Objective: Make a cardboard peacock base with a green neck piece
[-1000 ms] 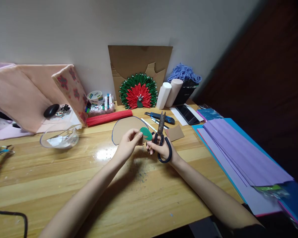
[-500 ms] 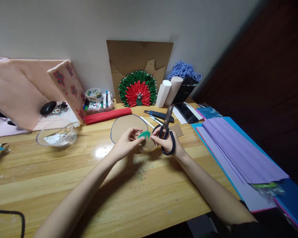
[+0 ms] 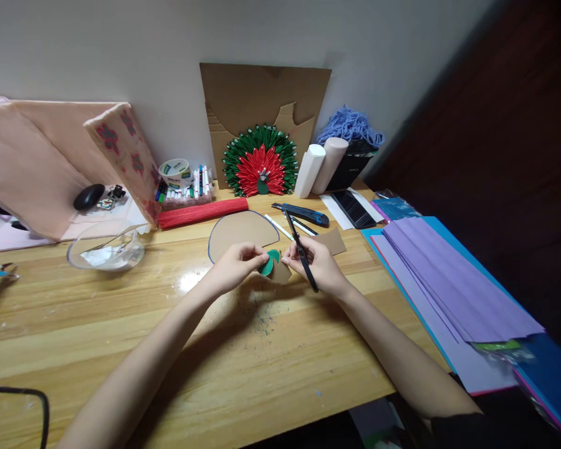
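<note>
Between finger and thumb, my left hand (image 3: 237, 267) pinches a small green cutout (image 3: 265, 267) with a rounded shape. A small piece of brown cardboard (image 3: 280, 273) sits against the cutout's right side. My right hand (image 3: 326, 269) keeps dark-handled scissors (image 3: 303, 254) hooked on its fingers, seen nearly edge-on, while its thumb and fingertip close at the cardboard's right edge. Whether the green cutout and the cardboard are joined cannot be made out. Just behind my left hand lies a larger rounded cardboard shape (image 3: 240, 231) with a blue outline.
A red and green peacock craft (image 3: 262, 163) leans on a cardboard sheet (image 3: 264, 87). Behind my right hand are a utility knife (image 3: 305, 214), markers and a cardboard scrap (image 3: 331, 241). Purple paper (image 3: 453, 280) lies right; a clear bowl (image 3: 105, 249) stands left.
The scissors have turned from flat-facing to nearly edge-on in my right hand. My left hand has tilted the green cutout, and more of the brown cardboard piece shows.
</note>
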Action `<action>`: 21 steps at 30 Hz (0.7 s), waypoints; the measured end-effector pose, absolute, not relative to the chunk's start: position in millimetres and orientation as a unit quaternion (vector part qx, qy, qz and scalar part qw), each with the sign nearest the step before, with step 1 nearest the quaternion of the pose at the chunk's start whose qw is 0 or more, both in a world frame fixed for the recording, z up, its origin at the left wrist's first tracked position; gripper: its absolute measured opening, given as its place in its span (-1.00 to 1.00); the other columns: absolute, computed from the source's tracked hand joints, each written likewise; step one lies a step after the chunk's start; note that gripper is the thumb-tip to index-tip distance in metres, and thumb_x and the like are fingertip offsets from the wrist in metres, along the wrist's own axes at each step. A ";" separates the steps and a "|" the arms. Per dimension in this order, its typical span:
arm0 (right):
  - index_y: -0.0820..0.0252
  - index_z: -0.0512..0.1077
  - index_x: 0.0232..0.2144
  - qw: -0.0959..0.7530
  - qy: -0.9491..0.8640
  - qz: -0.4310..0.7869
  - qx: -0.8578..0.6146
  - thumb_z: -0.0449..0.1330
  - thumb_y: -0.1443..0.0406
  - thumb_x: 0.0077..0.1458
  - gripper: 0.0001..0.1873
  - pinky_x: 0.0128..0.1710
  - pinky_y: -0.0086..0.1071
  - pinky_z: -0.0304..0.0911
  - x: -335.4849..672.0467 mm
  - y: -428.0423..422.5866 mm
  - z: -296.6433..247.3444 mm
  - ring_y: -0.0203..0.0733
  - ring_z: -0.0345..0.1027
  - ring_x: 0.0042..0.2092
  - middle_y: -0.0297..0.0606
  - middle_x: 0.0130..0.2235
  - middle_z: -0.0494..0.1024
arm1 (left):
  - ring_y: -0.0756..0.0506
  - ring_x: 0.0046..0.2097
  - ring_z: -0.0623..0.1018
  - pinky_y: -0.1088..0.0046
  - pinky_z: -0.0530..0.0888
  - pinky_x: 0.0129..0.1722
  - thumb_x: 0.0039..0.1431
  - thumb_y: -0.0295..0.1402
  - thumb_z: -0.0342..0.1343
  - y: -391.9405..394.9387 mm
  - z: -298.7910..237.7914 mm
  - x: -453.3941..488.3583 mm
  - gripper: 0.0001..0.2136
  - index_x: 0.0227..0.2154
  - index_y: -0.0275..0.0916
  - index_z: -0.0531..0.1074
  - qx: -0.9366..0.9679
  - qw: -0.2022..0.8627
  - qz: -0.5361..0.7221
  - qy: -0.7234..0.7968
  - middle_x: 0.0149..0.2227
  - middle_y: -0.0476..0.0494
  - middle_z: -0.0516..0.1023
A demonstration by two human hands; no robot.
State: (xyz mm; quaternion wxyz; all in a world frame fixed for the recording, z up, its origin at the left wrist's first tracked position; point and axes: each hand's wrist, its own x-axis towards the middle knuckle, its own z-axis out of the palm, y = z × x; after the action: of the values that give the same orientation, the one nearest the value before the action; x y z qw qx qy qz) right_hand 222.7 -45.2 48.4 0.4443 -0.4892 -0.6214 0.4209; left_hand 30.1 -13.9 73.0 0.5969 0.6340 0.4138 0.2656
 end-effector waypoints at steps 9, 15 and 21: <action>0.20 0.37 -0.42 0.464 -0.586 0.379 -0.546 0.30 0.09 -0.14 -0.67 -0.41 -0.40 0.19 221.8 -43.0 49.9 -0.28 0.25 -0.44 -0.34 -0.45 0.40 | 0.01 -0.42 0.43 0.49 0.36 -0.38 -0.07 -0.23 0.19 -6.8 83.9 22.0 -0.78 -0.44 -0.32 0.45 0.588 0.571 0.346 0.457 -0.47 -0.06 0.48; 0.21 0.33 -0.44 0.468 -0.538 0.444 -0.542 0.20 -0.01 -0.09 -0.61 -0.52 -0.42 0.12 222.2 -35.5 39.4 -0.32 0.19 -0.52 -0.34 -0.50 0.37 | 0.01 -0.39 0.47 0.49 0.41 -0.38 -0.16 -0.29 0.26 -5.7 89.1 20.6 -0.75 -0.41 -0.31 0.41 0.509 0.607 0.393 0.467 -0.42 -0.07 0.49; 0.18 0.34 -0.50 0.241 -0.619 0.274 -0.696 0.15 0.10 -0.01 -0.74 -0.47 -0.40 0.08 239.7 -30.3 35.3 -0.19 0.30 -0.43 -0.29 -0.50 0.42 | 0.05 -0.41 0.45 0.51 0.42 -0.36 -0.13 -0.28 0.26 -2.2 92.2 13.7 -0.75 -0.41 -0.32 0.40 0.494 0.611 0.404 0.469 -0.42 -0.04 0.47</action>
State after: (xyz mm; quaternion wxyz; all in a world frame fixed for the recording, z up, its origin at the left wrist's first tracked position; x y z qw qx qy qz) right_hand 239.7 -30.3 35.3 0.2411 -0.6958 -0.6187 0.2739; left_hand 13.7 -2.2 92.2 0.6111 0.4937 0.4690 0.4036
